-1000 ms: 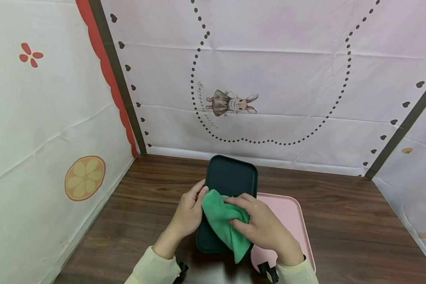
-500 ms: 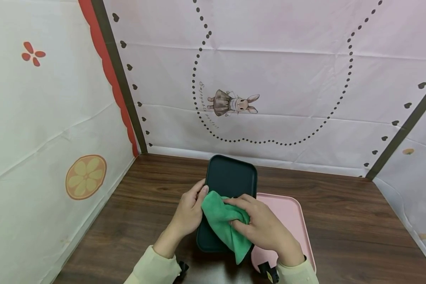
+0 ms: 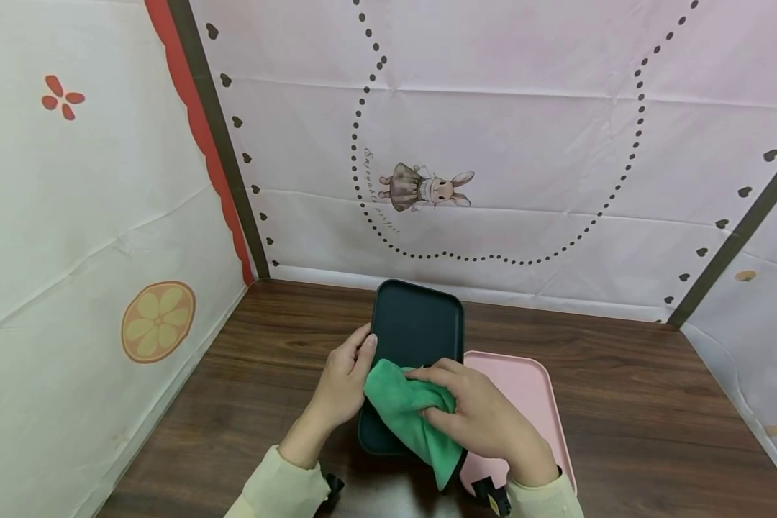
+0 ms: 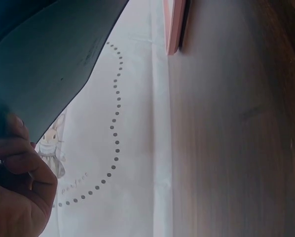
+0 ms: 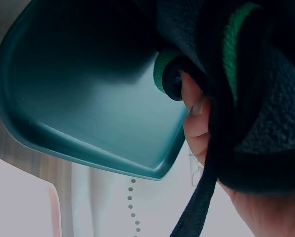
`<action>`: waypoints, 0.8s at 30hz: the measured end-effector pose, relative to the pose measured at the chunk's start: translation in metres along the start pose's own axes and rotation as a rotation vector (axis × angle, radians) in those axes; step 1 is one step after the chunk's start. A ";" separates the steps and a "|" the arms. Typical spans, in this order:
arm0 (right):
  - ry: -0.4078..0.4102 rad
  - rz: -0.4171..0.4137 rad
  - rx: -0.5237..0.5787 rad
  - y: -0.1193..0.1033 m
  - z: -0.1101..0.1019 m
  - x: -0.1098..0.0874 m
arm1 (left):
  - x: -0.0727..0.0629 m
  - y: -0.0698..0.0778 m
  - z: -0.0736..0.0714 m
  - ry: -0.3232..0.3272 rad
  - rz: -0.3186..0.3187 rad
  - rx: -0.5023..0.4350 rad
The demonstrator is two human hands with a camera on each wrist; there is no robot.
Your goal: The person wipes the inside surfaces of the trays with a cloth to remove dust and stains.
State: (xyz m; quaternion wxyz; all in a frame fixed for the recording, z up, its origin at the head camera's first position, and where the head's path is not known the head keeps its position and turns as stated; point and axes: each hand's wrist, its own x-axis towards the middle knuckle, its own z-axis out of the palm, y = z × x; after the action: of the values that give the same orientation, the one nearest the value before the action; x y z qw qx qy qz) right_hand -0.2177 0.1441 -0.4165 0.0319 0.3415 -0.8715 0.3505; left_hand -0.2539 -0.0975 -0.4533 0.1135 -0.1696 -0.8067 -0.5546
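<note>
A dark green rectangular tray with a low raised rim is held tilted above the table. My left hand grips its left edge, thumb on the rim; in the left wrist view the curled fingers sit under the tray's underside. My right hand holds a bunched green cloth against the tray's lower half. The right wrist view shows the cloth's grey side and dark border around the fingers, with the tray's inner face beyond.
A pink tray lies on the brown wood-grain table, partly under the right forearm. White printed sheets form walls at the back and both sides. Black straps are on the wrists.
The green tray has shifted slightly left and up in the head view. The cloth has slid a little down the tray with my right hand, and both grips are kept.
</note>
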 end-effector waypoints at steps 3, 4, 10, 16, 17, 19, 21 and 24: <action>-0.016 -0.013 -0.003 0.000 -0.001 -0.001 | 0.000 0.000 -0.001 0.000 0.000 -0.003; -0.020 -0.016 -0.004 0.000 -0.001 -0.001 | 0.001 -0.001 -0.001 0.001 0.000 -0.001; -0.030 -0.011 0.003 -0.001 -0.005 -0.002 | 0.002 0.000 -0.003 0.010 -0.018 0.015; -0.020 0.001 0.005 0.000 -0.009 -0.003 | 0.002 0.001 -0.003 0.004 -0.026 0.022; -0.018 0.003 0.004 0.000 -0.009 -0.004 | 0.002 0.001 -0.003 0.001 -0.030 0.022; -0.012 0.004 -0.001 0.001 -0.010 -0.004 | 0.002 0.001 -0.003 -0.001 -0.037 0.023; -0.005 0.000 -0.003 0.001 -0.011 -0.004 | 0.002 0.002 -0.004 -0.002 -0.048 0.024; 0.009 -0.009 -0.010 0.001 -0.012 -0.004 | 0.002 0.002 -0.004 -0.004 -0.064 0.022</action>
State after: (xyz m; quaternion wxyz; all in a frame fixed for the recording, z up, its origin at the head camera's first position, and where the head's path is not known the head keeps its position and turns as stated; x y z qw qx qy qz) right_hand -0.2173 0.1549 -0.4098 0.0391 0.3439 -0.8714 0.3477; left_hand -0.2550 -0.1003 -0.4497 0.0961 -0.1435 -0.8179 -0.5489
